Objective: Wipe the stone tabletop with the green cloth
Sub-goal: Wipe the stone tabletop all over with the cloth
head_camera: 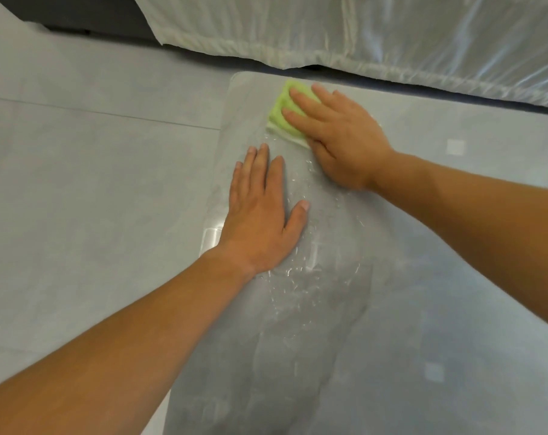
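Right hand (338,136) presses the folded green cloth (282,111) flat on wet grey stone tabletop (423,246); left hand (260,215) rests spread.

Grey tiled floor (78,183) left of the table (454,277); glossy white sheeting (360,32) draped over dark furniture (93,17) beyond its far edge.

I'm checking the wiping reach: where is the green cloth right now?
In the head view, the green cloth lies near the far left corner of the stone tabletop, under the right hand.
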`<state>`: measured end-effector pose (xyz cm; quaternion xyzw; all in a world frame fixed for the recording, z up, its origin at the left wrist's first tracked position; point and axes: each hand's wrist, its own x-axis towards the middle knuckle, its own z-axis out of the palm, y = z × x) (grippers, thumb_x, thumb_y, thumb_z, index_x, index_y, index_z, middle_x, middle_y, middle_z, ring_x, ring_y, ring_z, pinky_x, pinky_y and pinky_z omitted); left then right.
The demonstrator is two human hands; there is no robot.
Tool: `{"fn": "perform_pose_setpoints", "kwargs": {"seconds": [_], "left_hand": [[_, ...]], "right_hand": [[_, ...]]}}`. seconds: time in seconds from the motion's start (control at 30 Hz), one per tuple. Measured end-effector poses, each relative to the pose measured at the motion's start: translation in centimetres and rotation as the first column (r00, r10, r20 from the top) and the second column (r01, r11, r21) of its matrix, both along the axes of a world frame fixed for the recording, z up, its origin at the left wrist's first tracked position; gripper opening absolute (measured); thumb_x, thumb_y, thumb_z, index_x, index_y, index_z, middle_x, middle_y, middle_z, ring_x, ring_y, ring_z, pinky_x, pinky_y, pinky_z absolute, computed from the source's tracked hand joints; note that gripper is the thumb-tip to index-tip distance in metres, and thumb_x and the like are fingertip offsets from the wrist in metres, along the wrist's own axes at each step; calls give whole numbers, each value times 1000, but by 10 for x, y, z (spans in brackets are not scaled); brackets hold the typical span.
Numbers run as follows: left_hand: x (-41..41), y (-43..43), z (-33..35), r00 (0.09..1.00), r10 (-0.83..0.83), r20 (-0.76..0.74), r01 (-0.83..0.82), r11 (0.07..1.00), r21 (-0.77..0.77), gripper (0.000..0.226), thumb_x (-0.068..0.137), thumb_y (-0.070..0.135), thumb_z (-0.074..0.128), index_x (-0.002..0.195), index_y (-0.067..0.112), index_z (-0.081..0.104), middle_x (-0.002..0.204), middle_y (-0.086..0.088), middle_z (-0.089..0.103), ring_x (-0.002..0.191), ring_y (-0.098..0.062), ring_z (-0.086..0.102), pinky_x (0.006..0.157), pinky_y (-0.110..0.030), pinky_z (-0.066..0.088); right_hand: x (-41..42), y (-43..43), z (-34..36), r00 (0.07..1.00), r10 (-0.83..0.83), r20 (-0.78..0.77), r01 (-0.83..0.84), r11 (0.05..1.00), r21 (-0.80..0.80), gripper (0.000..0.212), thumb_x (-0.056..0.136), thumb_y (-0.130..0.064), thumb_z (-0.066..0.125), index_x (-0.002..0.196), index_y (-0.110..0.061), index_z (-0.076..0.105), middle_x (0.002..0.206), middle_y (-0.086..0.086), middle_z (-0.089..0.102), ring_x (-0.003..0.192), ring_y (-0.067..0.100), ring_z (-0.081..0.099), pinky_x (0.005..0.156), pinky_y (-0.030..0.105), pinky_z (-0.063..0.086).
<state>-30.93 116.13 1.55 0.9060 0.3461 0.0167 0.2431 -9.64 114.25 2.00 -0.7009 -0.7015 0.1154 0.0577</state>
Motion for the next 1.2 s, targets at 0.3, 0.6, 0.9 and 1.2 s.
{"fn": "perform_pose_setpoints", "kwargs": {"seconds": [0.3,0.6,0.9,1.2], "left_hand": [[-36,-27,3,998,41,-37,-38,996,78,68,101,51,29,153,8,29,165,-18,13,153,-31,3,124,-44,3],[-50,-38,-2,999,5,-52,1,994,112,70,101,52,30,156,10,24,166,-18,8,154,-28,-4,124,-44,-2],[-50,-37,-2,998,-7,-58,14,993,115,70,101,49,30,157,9,21,166,-20,5,154,-30,-5,124,-44,-5],[-61,-39,4,999,-25,-32,26,999,28,68,101,49,28,156,8,24,166,-17,3,154,-27,-6,124,-41,-8]], "right_hand": [[-17,47,4,996,-86,12,86,996,-10,53,102,-22,31,155,-27,28,165,2,16,150,36,15,122,49,11],[-15,41,3,1000,-16,26,17,999,-33,52,103,-26,29,155,-29,25,166,0,13,151,34,11,122,49,8],[-12,46,9,975,219,46,-215,973,-80,51,105,-23,32,156,-27,25,166,0,13,151,33,13,123,47,10],[-12,-5,9,942,333,47,-329,941,-81,53,100,-21,35,153,-21,33,163,5,21,150,37,18,120,51,16]]}}
